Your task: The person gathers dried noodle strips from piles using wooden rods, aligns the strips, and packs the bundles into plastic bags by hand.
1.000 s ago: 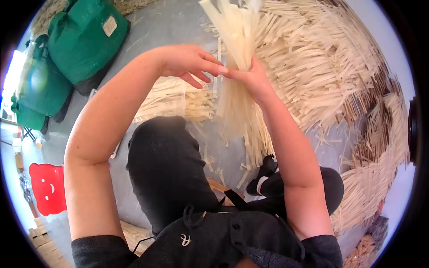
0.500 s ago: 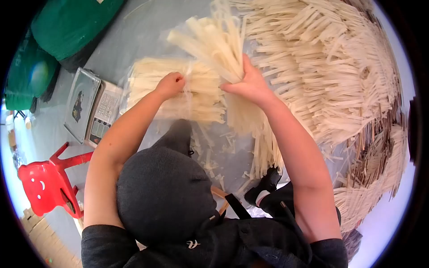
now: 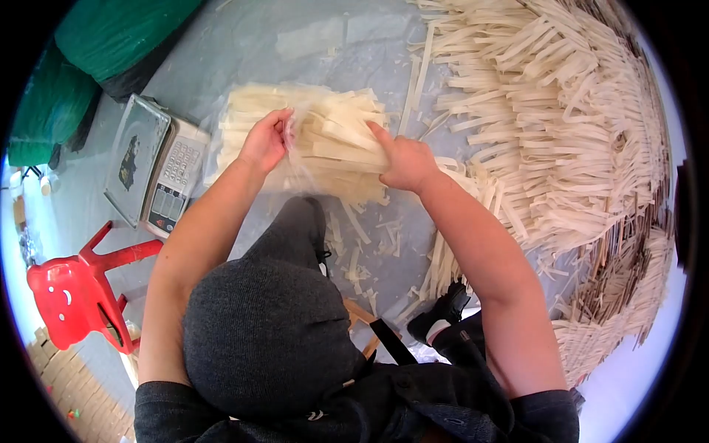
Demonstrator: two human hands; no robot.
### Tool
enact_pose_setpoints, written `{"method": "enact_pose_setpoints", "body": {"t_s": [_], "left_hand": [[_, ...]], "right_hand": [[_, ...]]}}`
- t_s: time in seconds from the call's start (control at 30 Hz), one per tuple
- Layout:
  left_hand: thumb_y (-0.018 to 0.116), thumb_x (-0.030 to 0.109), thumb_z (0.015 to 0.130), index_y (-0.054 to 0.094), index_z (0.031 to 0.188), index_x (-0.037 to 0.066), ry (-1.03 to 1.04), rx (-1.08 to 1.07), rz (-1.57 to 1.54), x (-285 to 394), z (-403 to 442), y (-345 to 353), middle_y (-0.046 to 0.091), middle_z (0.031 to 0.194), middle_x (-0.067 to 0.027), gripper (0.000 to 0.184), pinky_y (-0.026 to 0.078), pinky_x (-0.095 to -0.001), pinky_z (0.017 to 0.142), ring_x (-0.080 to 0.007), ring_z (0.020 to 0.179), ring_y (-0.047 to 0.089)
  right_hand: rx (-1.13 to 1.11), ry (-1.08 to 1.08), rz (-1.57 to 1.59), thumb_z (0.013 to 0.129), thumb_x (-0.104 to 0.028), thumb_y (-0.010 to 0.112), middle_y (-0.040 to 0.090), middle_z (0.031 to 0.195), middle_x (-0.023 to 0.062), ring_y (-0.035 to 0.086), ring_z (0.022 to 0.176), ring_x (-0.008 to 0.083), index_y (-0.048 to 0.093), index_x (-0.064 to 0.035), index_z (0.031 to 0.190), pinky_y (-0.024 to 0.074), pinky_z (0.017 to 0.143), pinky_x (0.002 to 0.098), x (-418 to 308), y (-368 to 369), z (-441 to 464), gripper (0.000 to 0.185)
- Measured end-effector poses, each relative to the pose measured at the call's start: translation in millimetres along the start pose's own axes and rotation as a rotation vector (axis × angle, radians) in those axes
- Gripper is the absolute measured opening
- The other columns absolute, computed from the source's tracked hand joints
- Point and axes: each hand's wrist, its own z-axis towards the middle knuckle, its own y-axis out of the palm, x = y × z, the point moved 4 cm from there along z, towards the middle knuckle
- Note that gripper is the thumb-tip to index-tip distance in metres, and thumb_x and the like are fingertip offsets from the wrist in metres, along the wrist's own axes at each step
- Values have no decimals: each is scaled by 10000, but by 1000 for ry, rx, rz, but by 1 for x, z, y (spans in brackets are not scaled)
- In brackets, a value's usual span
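My left hand (image 3: 267, 140) is closed on the gathered edge of a clear plastic bag (image 3: 295, 173) lying on the grey floor. Pale, flat, dried-noodle-like strips (image 3: 247, 122) fill the bag's left part. My right hand (image 3: 410, 162) grips a bundle of the same strips (image 3: 343, 136) from its right end, with the thumb side toward my body and the index finger along the top. The bundle's left end lies at the bag's mouth, beside my left fingers. How far it reaches inside is hard to tell through the film.
A large heap of strips (image 3: 546, 140) spreads along the right side. Left of the bag stands a digital scale (image 3: 173, 166), with a red stool (image 3: 70, 295) below it and green sacks (image 3: 122, 33) above. Broken strips (image 3: 358, 266) litter the floor near my shoes.
My right hand has brought its bundle down and left from above the heap side to the bag, turning it flat. My left hand has shifted slightly left, still holding the bag.
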Motion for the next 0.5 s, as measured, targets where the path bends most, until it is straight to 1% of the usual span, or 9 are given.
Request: {"method": "enact_pose_setpoints", "body": {"t_s": [0.1, 0.17, 0.2, 0.27, 0.33, 0.4, 0.47, 0.5], "left_hand": [[662, 134, 868, 618, 885, 90, -18, -11, 20, 3, -2, 7, 597, 743, 7, 65, 480, -270, 676, -135, 656, 547], [677, 131, 869, 623, 941, 85, 83, 25, 58, 8, -12, 21, 600, 788, 24, 100, 479, -258, 677, -116, 704, 561], [677, 131, 869, 623, 941, 85, 84, 24, 58, 9, -14, 27, 600, 788, 24, 100, 479, -258, 677, -116, 704, 561], [678, 131, 871, 628, 1017, 79, 174, 86, -37, 13, -18, 30, 606, 840, 32, 163, 480, -255, 684, -100, 764, 569], [681, 133, 870, 630, 1044, 83, 156, 81, -55, 13, -11, 21, 611, 860, 31, 188, 480, -255, 696, -93, 793, 571], [684, 136, 869, 631, 1070, 86, 140, 76, -74, 11, -5, 14, 617, 880, 30, 213, 481, -254, 709, -86, 821, 574], [695, 135, 861, 626, 1101, 80, 162, 37, 226, 15, -11, 30, 615, 895, 28, 256, 477, -254, 727, -75, 807, 563], [695, 135, 861, 626, 1101, 80, 160, 35, 227, 23, -17, 35, 615, 895, 28, 256, 477, -254, 727, -75, 807, 563]], "right_hand": [[-18, 1, -64, 718, -178, 660, 633, 1082, 174, 633, 1019, 317, 198, -248, 1526, 497, 882, 405, -6, -3, -3, 933], [-4, -5, -69, 727, -165, 653, 634, 1079, 175, 632, 1022, 315, 198, -245, 1525, 496, 879, 404, -6, 0, -2, 923], [9, -10, -71, 735, -152, 646, 635, 1076, 176, 631, 1024, 313, 198, -242, 1525, 495, 876, 403, -5, 2, -2, 912], [11, -35, -92, 741, -141, 639, 637, 1073, 175, 632, 1022, 312, 200, -236, 1524, 497, 864, 405, -6, 2, -1, 903], [10, -61, -114, 747, -130, 632, 639, 1070, 174, 632, 1019, 311, 202, -231, 1524, 499, 853, 407, -6, 7, 1, 894], [33, -68, -139, 723, -152, 692, 624, 1031, 181, 637, 946, 335, 166, -271, 1528, 509, 819, 415, -5, 14, 6, 969], [31, -87, -151, 724, -147, 686, 633, 1003, 172, 643, 932, 329, 176, -261, 1525, 512, 804, 416, -4, 11, 8, 957], [27, -106, -163, 724, -143, 679, 642, 975, 163, 649, 917, 323, 186, -252, 1523, 514, 789, 416, -4, 9, 10, 945]]}}
